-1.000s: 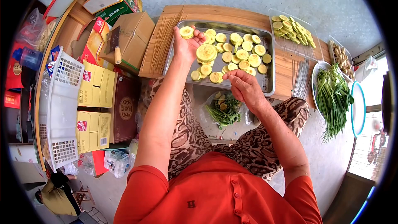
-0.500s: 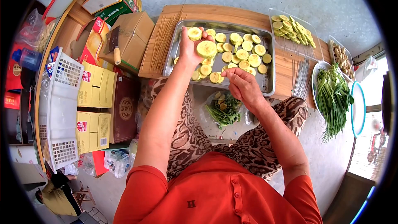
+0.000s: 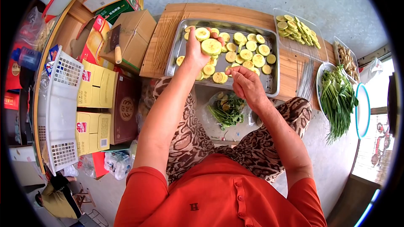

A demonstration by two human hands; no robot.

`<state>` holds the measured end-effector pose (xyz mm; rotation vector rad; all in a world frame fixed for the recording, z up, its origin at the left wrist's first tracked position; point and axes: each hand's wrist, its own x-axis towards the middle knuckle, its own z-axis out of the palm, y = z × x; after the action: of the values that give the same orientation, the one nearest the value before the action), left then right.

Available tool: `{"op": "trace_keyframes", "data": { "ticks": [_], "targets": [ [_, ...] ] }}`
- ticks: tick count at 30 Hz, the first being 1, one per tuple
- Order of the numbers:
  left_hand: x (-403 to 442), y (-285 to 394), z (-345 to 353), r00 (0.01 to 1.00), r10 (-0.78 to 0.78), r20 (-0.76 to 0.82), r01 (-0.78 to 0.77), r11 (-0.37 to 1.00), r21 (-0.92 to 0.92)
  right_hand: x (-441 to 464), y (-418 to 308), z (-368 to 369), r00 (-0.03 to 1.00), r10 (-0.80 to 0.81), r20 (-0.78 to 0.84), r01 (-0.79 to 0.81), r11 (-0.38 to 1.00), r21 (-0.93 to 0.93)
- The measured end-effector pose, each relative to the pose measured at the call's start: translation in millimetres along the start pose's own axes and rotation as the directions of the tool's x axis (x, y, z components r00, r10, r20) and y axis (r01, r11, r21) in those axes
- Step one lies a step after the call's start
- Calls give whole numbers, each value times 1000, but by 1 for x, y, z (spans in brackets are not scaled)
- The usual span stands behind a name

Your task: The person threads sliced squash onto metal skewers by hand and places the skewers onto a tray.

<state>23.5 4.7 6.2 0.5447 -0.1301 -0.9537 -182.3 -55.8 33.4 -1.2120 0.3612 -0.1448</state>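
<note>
My left hand (image 3: 198, 52) is raised over the left part of a metal tray (image 3: 274, 85), fingers curled around round zucchini slices (image 3: 211, 46). One large slice faces up on the hand, with another just above it near the fingertips. My right hand (image 3: 248, 85) is at the tray's near edge, thumb and forefinger pinched together. Whatever is in that pinch is too thin or hidden to make out. Below the fingertips and across the tray lie several more loose zucchini slices (image 3: 258, 60), some overlapping.
The tray rests on a wooden board (image 3: 158, 69) with thin wooden sticks (image 3: 168, 38) at left and metal skewers (image 3: 304, 77) at right. Beyond are a clear box (image 3: 322, 54) of zucchini slices and a bowl of greens (image 3: 340, 96). A cleaver (image 3: 118, 52) leans against a carton (image 3: 136, 33).
My left hand has shifted slightly right with the slices, and they tilt a little differently. My right hand has barely moved and keeps its pinch.
</note>
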Motion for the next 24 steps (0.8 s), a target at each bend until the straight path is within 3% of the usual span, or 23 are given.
{"op": "trace_keyframes", "data": {
  "ticks": [9,11,17,19,24],
  "targets": [
    [-4,-14,7,998,-34,-48,38,996,82,9,4,6,999,-23,-44,23,1000,-13],
    [-5,-17,10,999,16,-51,-12,998,69,11,3,7,998,-22,-59,22,1000,-14],
    [-2,-8,9,997,69,36,-71,995,76,12,1,7,998,-38,-60,35,999,-36],
    [-2,-4,9,995,73,67,-78,994,71,11,4,8,997,-57,-55,50,990,-128],
    [0,-5,8,993,32,-112,-18,992,125,9,8,0,994,-81,-71,71,989,-128]
  ]
}}
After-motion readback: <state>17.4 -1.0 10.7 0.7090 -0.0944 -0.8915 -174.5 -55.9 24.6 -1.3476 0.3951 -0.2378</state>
